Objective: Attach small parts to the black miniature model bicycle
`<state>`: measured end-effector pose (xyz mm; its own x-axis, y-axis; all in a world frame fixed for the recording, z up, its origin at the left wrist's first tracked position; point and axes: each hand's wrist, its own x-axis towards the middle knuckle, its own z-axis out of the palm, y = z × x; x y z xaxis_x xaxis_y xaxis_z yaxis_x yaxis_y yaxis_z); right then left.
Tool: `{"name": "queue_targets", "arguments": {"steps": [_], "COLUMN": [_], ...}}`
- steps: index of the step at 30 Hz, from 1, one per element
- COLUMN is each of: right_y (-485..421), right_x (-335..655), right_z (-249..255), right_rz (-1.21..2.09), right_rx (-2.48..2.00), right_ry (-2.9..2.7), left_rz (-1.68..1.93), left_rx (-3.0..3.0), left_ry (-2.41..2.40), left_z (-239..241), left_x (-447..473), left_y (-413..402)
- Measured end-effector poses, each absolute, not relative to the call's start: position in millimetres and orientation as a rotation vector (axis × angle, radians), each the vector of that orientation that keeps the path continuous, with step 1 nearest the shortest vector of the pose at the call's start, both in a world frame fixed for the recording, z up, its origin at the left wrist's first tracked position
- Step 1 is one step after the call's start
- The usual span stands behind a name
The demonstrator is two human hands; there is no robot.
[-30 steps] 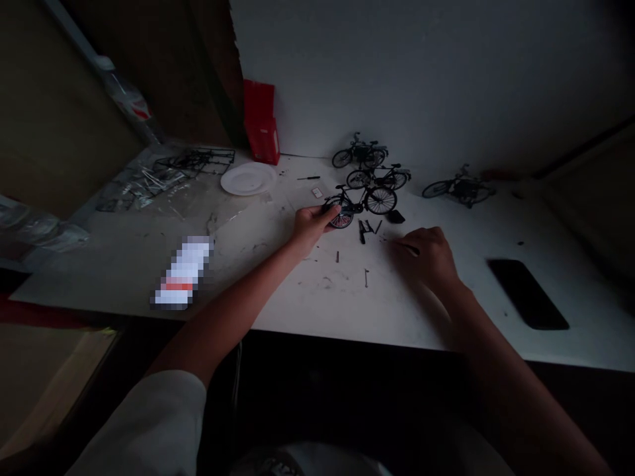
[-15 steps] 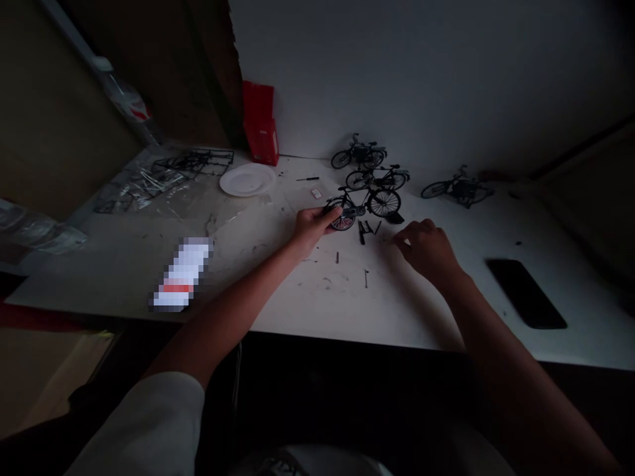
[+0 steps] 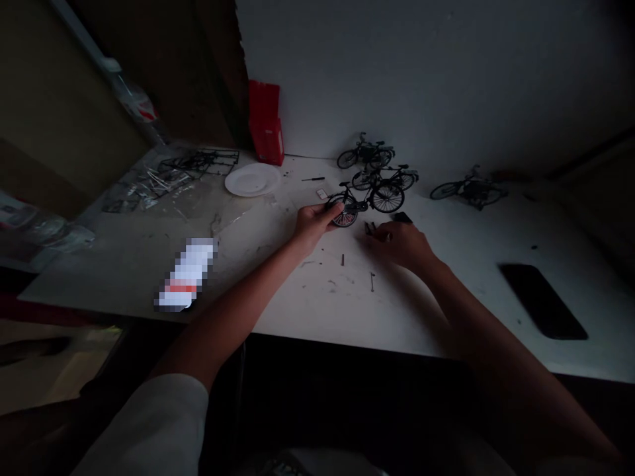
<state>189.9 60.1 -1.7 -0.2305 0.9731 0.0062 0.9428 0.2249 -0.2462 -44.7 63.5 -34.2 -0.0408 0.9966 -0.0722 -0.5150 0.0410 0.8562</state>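
Note:
My left hand (image 3: pixel 317 221) is closed on the wheel at the near left end of a black model bicycle (image 3: pixel 364 203), holding it upright just above the table. The bicycle's other wheel points to the back right. To its right, my right hand (image 3: pixel 399 241) is low at the tabletop with its fingers curled in. At those fingertips shows a small black part (image 3: pixel 370 228), mostly covered; whether it is gripped is hard to see. Another dark piece (image 3: pixel 402 217) lies just behind the right hand. Two thin small parts lie in front, a short rod (image 3: pixel 342 260) and a pin (image 3: pixel 372 281).
More model bicycles (image 3: pixel 366 153) stand along the wall, one (image 3: pixel 469 190) farther right. A white plate (image 3: pixel 253 180), red box (image 3: pixel 266 132), small screwdriver (image 3: pixel 313 179) and black part frames (image 3: pixel 203 160) are behind. A lit phone (image 3: pixel 186 274) lies left, a dark phone (image 3: pixel 543 301) right.
My right hand has moved left and onto the small black parts, now covering most of them. My left hand keeps its hold on the model bicycle. The view has shifted slightly.

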Motion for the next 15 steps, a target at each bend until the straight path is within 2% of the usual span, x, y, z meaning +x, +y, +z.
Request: {"name": "queue_targets", "arguments": {"steps": [15], "right_y": [66], "right_x": [200], "right_z": [-19], "right_rz": [0.56], "right_rx": [-1.733], "right_ry": [-2.086], "left_rz": [1.37], "left_rx": [0.722], "left_ry": [0.836], "left_z": [-33], "left_x": [-46], "left_y": [63]}}
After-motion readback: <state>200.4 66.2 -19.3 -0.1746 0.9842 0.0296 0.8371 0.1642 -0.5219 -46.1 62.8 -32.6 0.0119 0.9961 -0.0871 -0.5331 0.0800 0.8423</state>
